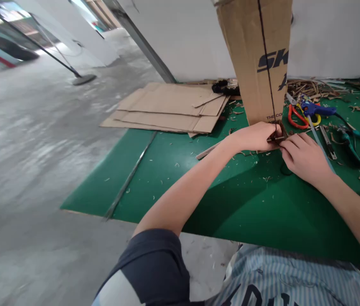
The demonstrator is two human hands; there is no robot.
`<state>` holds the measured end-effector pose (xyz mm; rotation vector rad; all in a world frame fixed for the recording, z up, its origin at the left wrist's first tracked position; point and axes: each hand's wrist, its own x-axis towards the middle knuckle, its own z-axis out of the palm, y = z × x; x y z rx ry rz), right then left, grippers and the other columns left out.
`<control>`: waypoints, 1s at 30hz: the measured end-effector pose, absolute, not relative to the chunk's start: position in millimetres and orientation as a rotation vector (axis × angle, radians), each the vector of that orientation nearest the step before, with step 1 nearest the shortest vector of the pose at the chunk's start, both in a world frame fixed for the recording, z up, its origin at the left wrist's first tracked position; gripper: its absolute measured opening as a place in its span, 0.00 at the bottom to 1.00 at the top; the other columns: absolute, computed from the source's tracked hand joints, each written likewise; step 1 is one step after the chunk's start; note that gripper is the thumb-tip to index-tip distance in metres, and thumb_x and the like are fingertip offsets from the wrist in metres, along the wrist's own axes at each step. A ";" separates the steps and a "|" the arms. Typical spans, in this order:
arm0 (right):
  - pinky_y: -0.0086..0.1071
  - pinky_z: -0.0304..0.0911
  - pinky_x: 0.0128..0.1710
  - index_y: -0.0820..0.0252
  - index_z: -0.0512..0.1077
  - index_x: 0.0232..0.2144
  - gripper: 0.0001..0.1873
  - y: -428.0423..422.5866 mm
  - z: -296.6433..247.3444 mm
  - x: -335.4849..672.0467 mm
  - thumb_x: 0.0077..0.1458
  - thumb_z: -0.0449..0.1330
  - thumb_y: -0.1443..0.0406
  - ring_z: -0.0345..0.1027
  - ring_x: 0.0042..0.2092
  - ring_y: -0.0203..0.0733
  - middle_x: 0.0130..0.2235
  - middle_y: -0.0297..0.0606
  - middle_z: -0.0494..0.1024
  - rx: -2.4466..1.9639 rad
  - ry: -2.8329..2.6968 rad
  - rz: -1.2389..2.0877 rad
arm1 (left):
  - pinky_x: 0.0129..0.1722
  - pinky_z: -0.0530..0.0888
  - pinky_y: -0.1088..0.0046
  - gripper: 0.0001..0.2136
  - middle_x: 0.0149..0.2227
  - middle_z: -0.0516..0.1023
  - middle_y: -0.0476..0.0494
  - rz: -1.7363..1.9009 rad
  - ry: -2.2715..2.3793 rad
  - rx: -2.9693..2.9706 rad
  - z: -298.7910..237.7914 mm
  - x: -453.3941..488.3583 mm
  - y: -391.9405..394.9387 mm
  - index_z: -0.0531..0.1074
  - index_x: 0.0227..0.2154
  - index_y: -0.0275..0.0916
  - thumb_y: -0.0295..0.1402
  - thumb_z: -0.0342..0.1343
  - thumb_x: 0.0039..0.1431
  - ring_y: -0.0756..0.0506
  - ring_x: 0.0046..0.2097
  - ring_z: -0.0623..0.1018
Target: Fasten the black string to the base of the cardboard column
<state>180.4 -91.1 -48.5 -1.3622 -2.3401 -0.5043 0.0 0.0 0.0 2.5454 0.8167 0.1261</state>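
A tall brown cardboard piece (256, 59) with dark printed letters and a black line down it stands upright on the green mat (173, 170). My left hand (254, 137) is closed round its bottom edge. My right hand (304, 157) meets it there, fingers pinched on a small dark piece (277, 135) at the cardboard's lower corner. What that piece is, I cannot make out.
Flat cardboard sheets (170, 108) lie stacked at the mat's far left. Red-handled scissors (296, 117), a blue glue gun (318, 110), a utility knife (328, 143) and teal pliers (352, 142) lie to the right among cardboard scraps. A metal strip (128, 180) lies on the mat's left. Grey concrete floor spreads left.
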 end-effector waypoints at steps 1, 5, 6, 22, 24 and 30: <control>0.39 0.60 0.42 0.63 0.76 0.41 0.16 -90.5 -48.4 180.8 0.67 0.48 0.67 0.68 0.43 0.48 0.39 0.45 0.78 -1.365 -2.329 -0.496 | 0.35 0.67 0.70 0.13 0.36 0.80 0.42 0.128 0.815 2.558 0.7 0.0 -0.8 0.75 0.44 0.37 0.35 0.57 0.58 0.45 0.35 0.77; 0.38 0.60 0.40 0.63 0.76 0.42 0.18 -85.1 -50.5 180.1 0.68 0.46 0.67 0.69 0.38 0.45 0.36 0.44 0.78 -1.389 -2.287 -0.443 | 0.35 0.67 0.71 0.12 0.36 0.80 0.41 0.123 0.809 2.567 4.2 0.2 -3.1 0.75 0.42 0.35 0.37 0.57 0.59 0.46 0.34 0.76; 0.37 0.60 0.39 0.63 0.76 0.43 0.18 -83.8 -51.4 179.5 0.69 0.45 0.66 0.69 0.37 0.44 0.37 0.44 0.78 -1.394 -2.272 -0.413 | 0.34 0.67 0.71 0.12 0.37 0.80 0.41 0.111 0.807 2.558 5.5 0.1 -3.2 0.76 0.42 0.35 0.36 0.57 0.59 0.46 0.34 0.76; 0.32 0.50 0.25 0.60 0.79 0.37 0.22 -79.1 -51.3 169.9 0.68 0.48 0.56 0.64 0.30 0.36 0.38 0.42 0.74 -1.665 -2.026 -0.347 | 0.37 0.72 0.74 0.14 0.40 0.82 0.45 0.170 0.768 2.420 6.3 -2.1 0.0 0.75 0.41 0.36 0.21 0.49 0.54 0.49 0.37 0.80; 0.32 0.53 0.27 0.60 0.79 0.36 0.18 -77.4 -51.9 170.0 0.66 0.52 0.57 0.66 0.31 0.37 0.40 0.43 0.74 -1.683 -1.962 -0.275 | 0.36 0.71 0.74 0.10 0.38 0.81 0.45 0.241 0.793 2.419 3.8 -3.2 0.1 0.74 0.39 0.37 0.23 0.52 0.55 0.48 0.36 0.79; 0.36 0.63 0.33 0.58 0.77 0.35 0.08 -73.7 -47.2 170.1 0.57 0.58 0.63 0.70 0.36 0.42 0.42 0.42 0.75 -1.737 -1.828 -0.031 | 0.34 0.71 0.75 0.09 0.33 0.77 0.49 0.303 0.638 2.369 1.3 -6.4 -1.3 0.73 0.34 0.38 0.21 0.50 0.55 0.50 0.34 0.78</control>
